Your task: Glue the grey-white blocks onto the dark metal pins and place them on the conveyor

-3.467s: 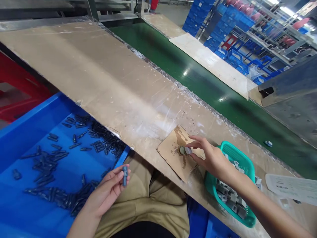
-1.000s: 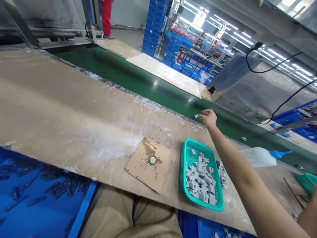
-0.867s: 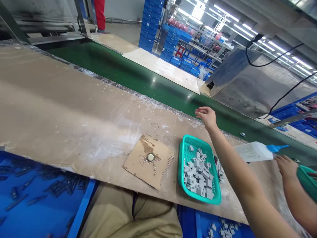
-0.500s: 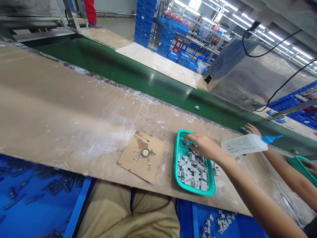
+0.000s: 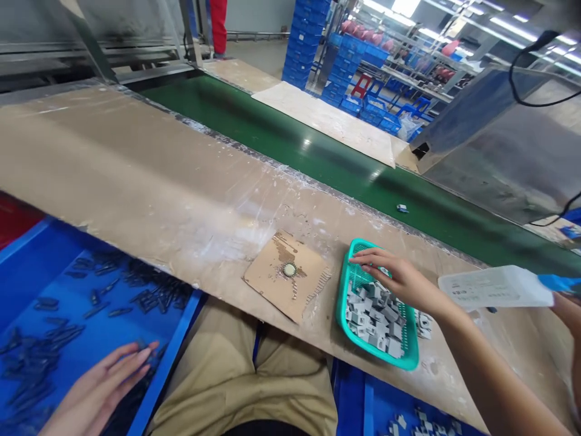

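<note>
My left hand (image 5: 109, 384) is at the lower left, over a blue bin (image 5: 157, 381) of small dark elongated parts (image 5: 157, 284). Its fingers are stretched out, with the tips by some of these parts. My right hand (image 5: 399, 275) hangs over the far end of a green plastic basket (image 5: 344, 297), fingers extended and apart. Small grey block-shaped parts (image 5: 376, 318) fill the near part of that basket. Left of it, a round cap-like piece (image 5: 289, 269) sits on a stained cardboard square (image 5: 267, 278).
A white bottle with a blue nozzle (image 5: 494, 287) is to the right, by another person's hand (image 5: 569, 312). Beyond the brown worktable (image 5: 181, 181) runs a green conveyor belt (image 5: 272, 136) carrying a small part (image 5: 402, 208). Another blue bin (image 5: 381, 402) holds grey parts below the edge.
My left hand has come into view over the dark parts. My right hand stays above the basket, its fingers straighter. The view has swung left, and the co-worker's forearm is mostly out of frame.
</note>
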`<action>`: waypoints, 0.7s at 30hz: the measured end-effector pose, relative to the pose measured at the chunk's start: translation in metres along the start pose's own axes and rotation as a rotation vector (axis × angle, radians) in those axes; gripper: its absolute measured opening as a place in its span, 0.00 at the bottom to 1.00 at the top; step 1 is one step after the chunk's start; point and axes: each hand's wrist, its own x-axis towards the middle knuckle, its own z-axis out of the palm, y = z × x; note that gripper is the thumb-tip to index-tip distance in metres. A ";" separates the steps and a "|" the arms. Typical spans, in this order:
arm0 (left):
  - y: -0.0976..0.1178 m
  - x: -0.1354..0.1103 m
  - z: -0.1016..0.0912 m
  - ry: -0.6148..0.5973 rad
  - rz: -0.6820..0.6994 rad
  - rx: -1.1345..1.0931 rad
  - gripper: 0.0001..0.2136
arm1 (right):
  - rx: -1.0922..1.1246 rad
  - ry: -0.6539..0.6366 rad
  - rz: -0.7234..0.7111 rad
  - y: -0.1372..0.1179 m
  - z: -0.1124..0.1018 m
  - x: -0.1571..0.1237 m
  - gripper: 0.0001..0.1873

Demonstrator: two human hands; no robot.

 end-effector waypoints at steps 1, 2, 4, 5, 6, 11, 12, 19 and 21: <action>-0.001 0.003 0.000 -0.030 -0.067 -0.022 0.20 | 0.030 -0.012 -0.009 -0.007 0.000 0.002 0.16; -0.001 0.006 0.001 -0.068 -0.122 -0.045 0.23 | 0.056 -0.022 -0.013 -0.014 0.000 0.004 0.16; -0.003 0.007 0.008 -0.146 -0.164 -0.085 0.25 | 0.103 -0.025 -0.023 -0.027 0.000 0.009 0.15; -0.004 0.007 0.012 -0.191 -0.161 -0.106 0.25 | 0.128 -0.024 -0.031 -0.033 0.001 0.012 0.15; -0.006 0.006 0.017 -0.239 -0.160 -0.125 0.23 | 0.150 -0.019 -0.040 -0.038 0.003 0.015 0.14; -0.019 -0.003 0.047 -0.433 -0.183 -0.197 0.19 | 0.124 0.041 -0.052 -0.059 0.022 0.037 0.10; -0.021 -0.004 0.053 -0.473 -0.189 -0.212 0.18 | 0.111 0.056 -0.068 -0.062 0.027 0.042 0.09; -0.026 -0.013 0.076 -0.680 -0.349 -0.320 0.19 | 0.043 0.071 -0.246 -0.075 0.064 0.064 0.12; -0.025 -0.015 0.079 -0.717 -0.370 -0.342 0.16 | 0.031 0.057 -0.208 -0.075 0.070 0.066 0.17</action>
